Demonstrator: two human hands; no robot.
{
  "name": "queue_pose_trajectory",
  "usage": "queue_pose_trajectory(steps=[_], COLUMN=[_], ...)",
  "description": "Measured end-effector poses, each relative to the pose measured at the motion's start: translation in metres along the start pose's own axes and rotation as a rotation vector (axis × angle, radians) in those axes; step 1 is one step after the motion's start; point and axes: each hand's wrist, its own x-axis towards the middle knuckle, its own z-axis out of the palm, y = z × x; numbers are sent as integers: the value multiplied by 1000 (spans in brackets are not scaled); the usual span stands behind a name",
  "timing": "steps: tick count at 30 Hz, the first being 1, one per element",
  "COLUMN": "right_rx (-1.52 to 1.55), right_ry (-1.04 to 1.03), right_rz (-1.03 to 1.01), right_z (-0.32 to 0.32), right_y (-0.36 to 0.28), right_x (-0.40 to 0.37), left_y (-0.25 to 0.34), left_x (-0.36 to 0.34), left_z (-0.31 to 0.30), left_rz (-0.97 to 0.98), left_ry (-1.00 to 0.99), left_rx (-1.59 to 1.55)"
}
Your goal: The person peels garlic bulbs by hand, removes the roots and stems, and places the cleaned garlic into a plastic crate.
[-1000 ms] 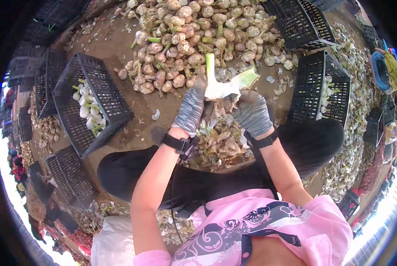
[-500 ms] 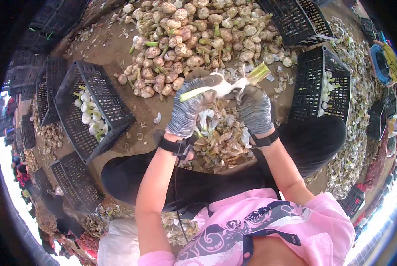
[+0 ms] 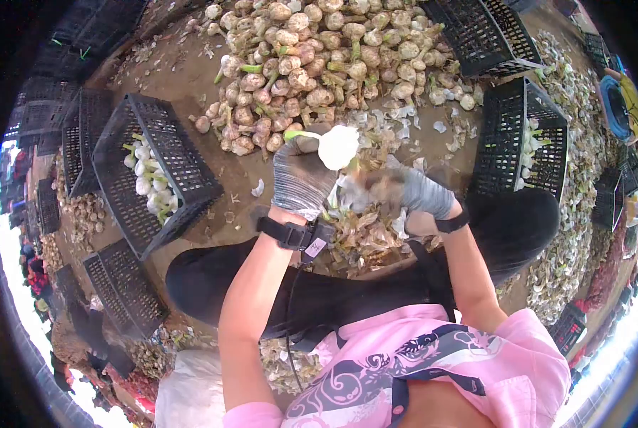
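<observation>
Garlic bulb (image 3: 338, 148), white with a green-tipped stem, sits in our gloved left hand (image 3: 303, 171), fingers closed around it. Our right hand (image 3: 415, 191) is blurred just beside it; we cannot tell its grip. Below lie loose skins (image 3: 361, 239); beyond, we see heaped garlic (image 3: 312, 64), between black crates (image 3: 190, 167) holding white bulbs (image 3: 147, 178).

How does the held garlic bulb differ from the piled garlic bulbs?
The held garlic bulb is bright white; the piled garlic bulbs look brownish and soiled. The left hand grips the held garlic bulb, while the piled garlic bulbs lie on the ground. Stems show on both.
</observation>
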Motion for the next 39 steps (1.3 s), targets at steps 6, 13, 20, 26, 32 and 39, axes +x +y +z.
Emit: queue_pose_trajectory(steps=[6, 13, 20, 26, 32, 39], right_rx=[-528, -421, 613, 263, -289, -163], right_ry=[609, 621, 173, 588, 863, 748], right_rz=[-597, -886, -557, -702, -845, -499], right_z=[8, 21, 21, 32, 47, -8], right_y=[-19, -25, -26, -8, -18, 24], right_x=[13, 18, -3, 22, 36, 59], left_y=[-1, -5, -4, -13, -23, -12], left_x=[6, 7, 10, 5, 7, 2], left_z=[-12, -11, -9, -11, -15, -2], left_rz=[-80, -122, -13, 164, 455, 338], left_ry=[52, 203, 228, 301, 341, 402], left_rx=[70, 98, 206, 446, 814, 782])
